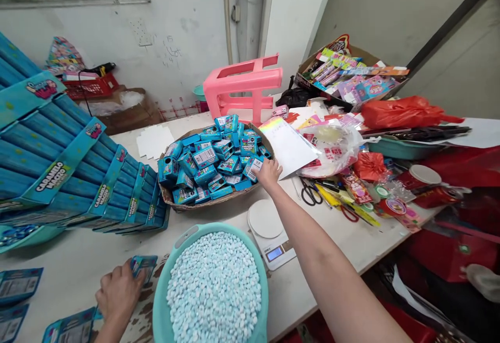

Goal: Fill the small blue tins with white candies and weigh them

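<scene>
At the lower left, my left hand (119,291) is closed on a flat blue packet (144,268) just above the table, left of a teal basin (160,301) full of pale blue candies (214,286). My right hand (269,172) reaches over the right edge of a cardboard tray (203,202) heaped with small blue boxes (205,156), its fingers on one box with a white label (253,168). Beneath my right forearm stands a white scale (266,219), partly covered. More blue packets (72,327) lie at the lower left.
Tall stacked blue display boxes (58,161) stand at the left. A pink stool (242,85) lies on its side behind the tray. Scissors (311,192), pens, bags and cups clutter the right, with a carton of colourful packs (351,75) farther back.
</scene>
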The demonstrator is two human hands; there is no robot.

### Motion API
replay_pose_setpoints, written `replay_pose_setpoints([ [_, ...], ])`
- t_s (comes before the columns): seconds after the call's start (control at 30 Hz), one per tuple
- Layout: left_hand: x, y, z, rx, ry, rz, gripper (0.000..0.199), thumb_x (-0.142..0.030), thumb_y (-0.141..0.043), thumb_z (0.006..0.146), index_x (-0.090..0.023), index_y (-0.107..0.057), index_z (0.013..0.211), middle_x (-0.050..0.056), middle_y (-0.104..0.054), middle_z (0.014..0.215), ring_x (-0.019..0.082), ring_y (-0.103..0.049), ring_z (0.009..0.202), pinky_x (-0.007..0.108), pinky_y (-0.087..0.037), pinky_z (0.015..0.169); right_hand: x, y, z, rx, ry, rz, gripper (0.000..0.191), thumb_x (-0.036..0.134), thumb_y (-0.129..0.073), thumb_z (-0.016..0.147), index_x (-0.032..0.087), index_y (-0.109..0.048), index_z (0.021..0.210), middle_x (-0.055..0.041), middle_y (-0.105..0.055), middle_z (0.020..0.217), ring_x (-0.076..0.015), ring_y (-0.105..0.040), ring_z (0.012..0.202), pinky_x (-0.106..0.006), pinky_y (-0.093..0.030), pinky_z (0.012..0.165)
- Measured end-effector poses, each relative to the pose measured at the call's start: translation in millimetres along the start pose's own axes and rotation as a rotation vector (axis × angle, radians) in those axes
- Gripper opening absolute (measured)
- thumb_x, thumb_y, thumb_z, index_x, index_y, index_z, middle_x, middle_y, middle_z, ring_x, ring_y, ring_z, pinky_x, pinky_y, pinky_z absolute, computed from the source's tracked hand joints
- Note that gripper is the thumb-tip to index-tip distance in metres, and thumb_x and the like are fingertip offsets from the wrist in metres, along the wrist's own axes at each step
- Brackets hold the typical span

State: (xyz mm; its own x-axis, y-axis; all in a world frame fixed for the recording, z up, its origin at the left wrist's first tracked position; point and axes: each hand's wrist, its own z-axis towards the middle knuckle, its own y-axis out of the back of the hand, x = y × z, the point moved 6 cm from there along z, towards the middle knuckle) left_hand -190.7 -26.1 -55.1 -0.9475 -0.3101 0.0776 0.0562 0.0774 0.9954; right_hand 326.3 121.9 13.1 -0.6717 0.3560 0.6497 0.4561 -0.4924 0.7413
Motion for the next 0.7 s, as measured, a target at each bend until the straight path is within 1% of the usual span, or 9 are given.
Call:
replay_pose_setpoints([
  [0.07,-1.8,6.9,-4.9,-0.072,-0.037,0.052,0.057,-0.043,-0.033,0.083,-0.009,-0.051,0.126,0.019,-0.059,0.109,0.039,-0.047,0.107,0.048,-0.038,0.082,-4.1,0.0,-3.8,-0.021,-0.001,0.048,0.051,0.029,-0.072,0.067,0.014,-0.056,0.113,-0.0172,-0.057,0.119,-0.0351,-0.035,0.125,-0.054,-0.022,0.100],
  [0.13,-9.2,20.9,-11.7,-0.181,-0.071,0.016,0.058,-0.046,-0.032,0.085,-0.011,-0.050,0.127,0.020,-0.057,0.113,0.040,-0.047,0.109,0.050,-0.039,0.083,-6.8,6.6,-14.4,-0.035,0.018,0.090,0.048,0.030,-0.069,0.069,0.019,-0.056,0.114,-0.0116,-0.058,0.117,-0.0290,-0.044,0.117,-0.047,-0.031,0.098],
  [0.2,-27.1,38.6,-22.5,-0.315,-0.169,-0.153,0.055,-0.050,-0.037,0.084,-0.014,-0.053,0.122,0.019,-0.057,0.114,0.038,-0.048,0.111,0.050,-0.039,0.088,-7.4,18.4,-31.7,-0.037,0.061,0.192,0.048,0.031,-0.068,0.070,0.020,-0.055,0.115,-0.0085,-0.059,0.115,-0.0230,-0.052,0.108,-0.037,-0.041,0.092],
  [0.27,-54.9,51.3,-37.3,-0.382,-0.336,-0.408,0.044,-0.048,-0.043,0.083,-0.019,-0.056,0.114,0.014,-0.061,0.108,0.032,-0.054,0.106,0.045,-0.041,0.091,-9.7,32.5,-56.4,-0.014,0.091,0.452,0.050,0.032,-0.071,0.068,0.020,-0.056,0.114,-0.0071,-0.060,0.112,-0.0201,-0.057,0.100,-0.032,-0.047,0.085],
  [0.33,-91.3,48.4,-52.9,-0.273,-0.527,-0.598,0.036,-0.044,-0.044,0.085,-0.023,-0.057,0.110,0.010,-0.063,0.104,0.027,-0.057,0.102,0.039,-0.044,0.091,-19.7,44.9,-87.2,0.035,0.030,0.806,0.051,0.032,-0.076,0.064,0.020,-0.057,0.110,-0.0045,-0.063,0.105,-0.0191,-0.061,0.093,-0.032,-0.050,0.081],
  [0.4,-128.7,27.5,-66.9,-0.051,-0.642,-0.583,0.038,-0.044,-0.042,0.087,-0.023,-0.056,0.115,0.010,-0.061,0.112,0.027,-0.055,0.107,0.040,-0.042,0.093,-38.3,50.5,-122.0,0.109,-0.174,1.082,0.048,0.030,-0.079,0.062,0.021,-0.059,0.105,-0.0007,-0.068,0.094,-0.0175,-0.064,0.084,-0.032,-0.052,0.077],
  [0.47,-154.1,1.6,-75.6,0.068,-0.622,-0.454,0.047,-0.048,-0.042,0.086,-0.019,-0.054,0.121,0.014,-0.055,0.124,0.031,-0.049,0.115,0.046,-0.038,0.095,-58.0,49.0,-158.8,0.219,-0.449,1.296,0.037,0.031,-0.078,0.066,0.020,-0.062,0.098,-0.0005,-0.070,0.090,-0.0173,-0.066,0.080,-0.032,-0.054,0.074],
  [0.57,-174.5,-24.4,-80.5,0.060,-0.500,-0.332,0.058,-0.053,-0.043,0.084,-0.013,-0.052,0.124,0.019,-0.053,0.123,0.036,-0.046,0.114,0.050,-0.035,0.095,-81.4,47.2,-206.3,0.323,-0.806,1.523,0.025,0.032,-0.072,0.074,0.020,-0.065,0.095,-0.0022,-0.073,0.092,-0.0179,-0.069,0.082,-0.030,-0.057,0.072],
  [0.7,-195.5,-37.1,-89.7,0.171,-0.471,-0.374,0.055,-0.056,-0.045,0.082,-0.014,-0.058,0.116,0.017,-0.058,0.112,0.034,-0.050,0.109,0.046,-0.036,0.094,-106.0,52.8,-244.6,0.271,-1.028,1.639,0.016,0.026,-0.067,0.079,0.022,-0.065,0.095,0.0004,-0.074,0.091,-0.0146,-0.070,0.081,-0.025,-0.058,0.069],
])
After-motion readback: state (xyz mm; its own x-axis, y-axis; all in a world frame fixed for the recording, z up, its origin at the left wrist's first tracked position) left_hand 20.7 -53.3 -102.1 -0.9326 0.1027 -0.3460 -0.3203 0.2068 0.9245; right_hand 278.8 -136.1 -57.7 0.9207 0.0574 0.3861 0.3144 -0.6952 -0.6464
